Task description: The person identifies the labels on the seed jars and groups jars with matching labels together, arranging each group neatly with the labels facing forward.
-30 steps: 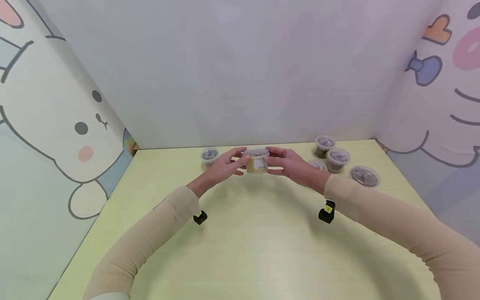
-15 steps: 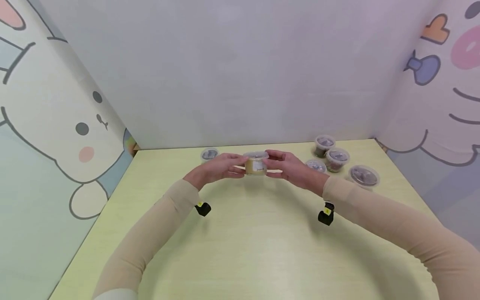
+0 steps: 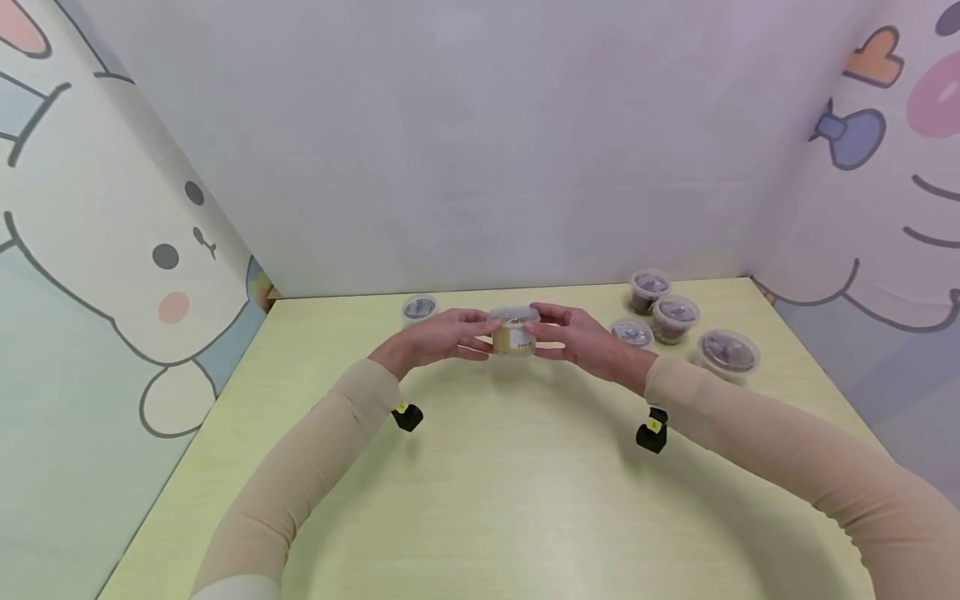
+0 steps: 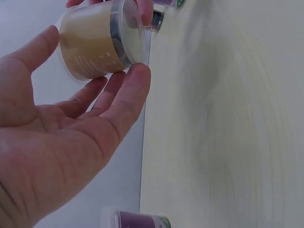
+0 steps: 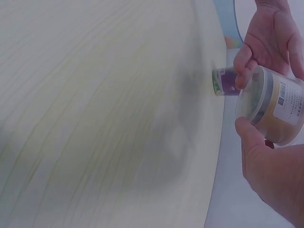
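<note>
Between both hands, raised over the table, is a clear lidded plastic tub [image 3: 513, 337] with a tan wrap and a white sticker. My left hand [image 3: 438, 337] pinches its left side, thumb above and fingers below. From the other side my right hand [image 3: 588, 340] grips it with the thumb near the lid and fingers behind. In the left wrist view, the left fingertips touch the tub [image 4: 90, 42] close to one end. The right wrist view shows a barcode on the sticker of the tub [image 5: 285, 107].
Behind the left hand stands a lidded tub [image 3: 419, 308], purple-wrapped in the wrist views. Several more lidded tubs stand at the back right, among them a dark one [image 3: 649, 290] and a wider one [image 3: 727, 352]. A pale wall [image 3: 480, 167] closes off the table's [image 3: 510, 483] far edge.
The held tub has come down slightly. My left hand has lowered and turned, with its fingers now straighter along the tub's side. The right hand has dropped a little with it.
</note>
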`<state>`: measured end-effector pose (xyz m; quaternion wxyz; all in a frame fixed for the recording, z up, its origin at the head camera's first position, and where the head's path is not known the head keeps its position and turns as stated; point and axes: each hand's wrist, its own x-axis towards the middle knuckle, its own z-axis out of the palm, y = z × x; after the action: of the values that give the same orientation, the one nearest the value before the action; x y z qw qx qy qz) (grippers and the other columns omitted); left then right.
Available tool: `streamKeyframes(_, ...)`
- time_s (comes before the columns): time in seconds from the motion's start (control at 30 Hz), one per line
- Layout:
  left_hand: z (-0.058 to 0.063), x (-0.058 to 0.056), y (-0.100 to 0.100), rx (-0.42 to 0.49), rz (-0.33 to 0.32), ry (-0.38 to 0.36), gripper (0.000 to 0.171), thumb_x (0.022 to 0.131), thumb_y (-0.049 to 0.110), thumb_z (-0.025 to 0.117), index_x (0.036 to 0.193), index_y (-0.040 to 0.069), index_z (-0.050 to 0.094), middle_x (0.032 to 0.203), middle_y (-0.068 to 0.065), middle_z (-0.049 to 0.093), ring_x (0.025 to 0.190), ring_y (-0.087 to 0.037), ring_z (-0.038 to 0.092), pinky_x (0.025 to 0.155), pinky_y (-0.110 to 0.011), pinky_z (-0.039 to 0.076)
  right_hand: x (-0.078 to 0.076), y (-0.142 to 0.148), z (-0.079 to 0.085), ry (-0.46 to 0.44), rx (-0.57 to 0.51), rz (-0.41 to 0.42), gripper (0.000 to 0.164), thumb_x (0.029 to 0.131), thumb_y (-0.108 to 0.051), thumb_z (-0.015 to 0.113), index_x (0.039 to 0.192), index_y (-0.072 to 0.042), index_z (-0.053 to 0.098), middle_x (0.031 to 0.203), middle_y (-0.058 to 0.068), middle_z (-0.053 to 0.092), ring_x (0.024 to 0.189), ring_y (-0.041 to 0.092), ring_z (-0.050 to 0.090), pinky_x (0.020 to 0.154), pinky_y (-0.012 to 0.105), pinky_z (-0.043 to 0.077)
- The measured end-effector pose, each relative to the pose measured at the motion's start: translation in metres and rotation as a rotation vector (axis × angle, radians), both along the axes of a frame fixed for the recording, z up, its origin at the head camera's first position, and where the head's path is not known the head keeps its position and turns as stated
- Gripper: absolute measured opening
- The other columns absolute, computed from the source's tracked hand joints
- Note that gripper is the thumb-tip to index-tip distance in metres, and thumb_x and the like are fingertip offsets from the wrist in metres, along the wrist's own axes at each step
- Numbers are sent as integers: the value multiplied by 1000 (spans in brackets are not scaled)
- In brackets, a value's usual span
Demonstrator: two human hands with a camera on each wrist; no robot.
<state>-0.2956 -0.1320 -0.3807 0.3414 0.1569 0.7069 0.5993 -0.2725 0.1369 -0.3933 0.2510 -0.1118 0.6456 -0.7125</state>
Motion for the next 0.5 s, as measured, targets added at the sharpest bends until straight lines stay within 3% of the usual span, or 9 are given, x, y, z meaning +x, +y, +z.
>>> streamKeyframes(0.27,-3,-1,-4,33,-7,8,48,103,17,62,144,0,45,137,-18,56,129,-42,53,109,-52,43,-2,2,-3,-1,-30,-5,65,104,-17,60,159,-4,25,150,17,38,129,31,51,105,50,46)
streamKeyframes(0.5,-6,-2,-7,34,11,19,49,102,16,64,143,0,44,134,-20,58,130,-47,51,109,-55,42,-2,0,-2,-7,-60,7,64,105,-17,59,158,-4,24,152,17,37,131,31,50,107,53,43)
